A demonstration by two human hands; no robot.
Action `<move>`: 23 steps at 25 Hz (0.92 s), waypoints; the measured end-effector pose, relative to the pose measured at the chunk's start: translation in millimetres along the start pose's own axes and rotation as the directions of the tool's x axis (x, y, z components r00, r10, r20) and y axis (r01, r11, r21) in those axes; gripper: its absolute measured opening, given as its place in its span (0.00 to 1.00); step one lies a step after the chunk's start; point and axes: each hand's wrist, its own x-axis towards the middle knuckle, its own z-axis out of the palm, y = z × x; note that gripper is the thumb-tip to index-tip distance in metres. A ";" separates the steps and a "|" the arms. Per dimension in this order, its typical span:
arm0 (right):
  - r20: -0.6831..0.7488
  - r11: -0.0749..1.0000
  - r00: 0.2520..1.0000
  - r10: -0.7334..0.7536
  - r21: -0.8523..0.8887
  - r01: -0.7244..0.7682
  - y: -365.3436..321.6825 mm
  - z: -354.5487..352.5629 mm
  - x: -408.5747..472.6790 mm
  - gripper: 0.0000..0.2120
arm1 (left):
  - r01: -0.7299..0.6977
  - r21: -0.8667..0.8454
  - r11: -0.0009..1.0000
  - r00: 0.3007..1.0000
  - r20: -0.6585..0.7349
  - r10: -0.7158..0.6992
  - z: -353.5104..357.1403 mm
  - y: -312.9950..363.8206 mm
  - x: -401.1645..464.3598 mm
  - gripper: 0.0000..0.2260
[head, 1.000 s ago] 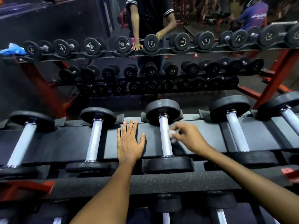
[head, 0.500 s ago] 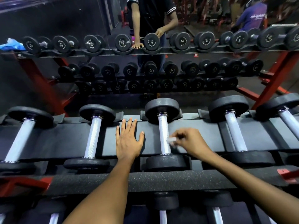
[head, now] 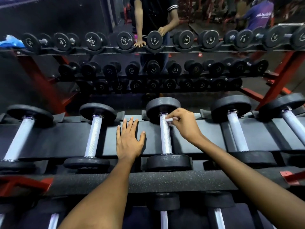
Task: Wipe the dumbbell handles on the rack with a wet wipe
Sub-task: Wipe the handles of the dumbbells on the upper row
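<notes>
five dumbbells (head: 165, 134) on rack's top shelf (head: 66, 141), two hands (head: 129, 141), one wipe (head: 169, 119)

I see a black rack shelf (head: 66, 142) running across the middle of the frame, with five dumbbells lying on it side by side: far left (head: 19, 134), left of centre (head: 93, 138), centre (head: 165, 138), right (head: 237, 134), far right edge (head: 293, 123). My left hand (head: 128, 142) rests flat on the shelf between two of them.

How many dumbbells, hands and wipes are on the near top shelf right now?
Dumbbells on the near top shelf: 5, counting from the far-left one to the one cut off at the right edge
Hands: 2, left hand flat on the rack, right hand pinching the wipe
Wet wipe: 1
Total: 8
</notes>
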 end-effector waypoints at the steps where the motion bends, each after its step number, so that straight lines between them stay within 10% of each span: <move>1: -0.056 1.000 0.998 -0.011 0.020 0.012 -0.3 4.9 3.2 0.10 | 0.001 -0.004 1.000 1.000 -0.001 -0.001 -0.4 0.1 -0.4 0.30; 6: 0.444 0.999 0.895 0.035 -0.042 -0.019 8.4 -16.8 -52.5 0.10 | 0.002 0.005 1.000 1.000 0.001 -0.002 -0.4 0.5 1.3 0.30; 11: 0.164 0.936 0.951 -0.261 -0.199 0.291 11.3 -24.6 -1.8 0.12 | 0.007 0.003 1.000 1.000 0.019 -0.007 -2.1 2.1 0.3 0.31; 17: 0.688 0.492 0.485 -0.539 -0.210 0.845 39.7 -34.0 -27.4 0.19 | -0.014 0.027 1.000 1.000 0.024 0.013 -3.1 1.6 2.5 0.31; 21: 0.530 0.784 0.774 -0.347 -0.290 0.549 24.1 -38.6 -3.7 0.24 | -0.009 0.024 1.000 1.000 0.028 0.008 -2.2 2.9 -0.9 0.31; 23: 0.635 0.729 0.669 -0.387 -0.234 0.644 23.5 -29.2 -27.2 0.33 | -0.010 0.032 0.999 0.999 0.034 0.008 -2.0 1.8 -0.8 0.32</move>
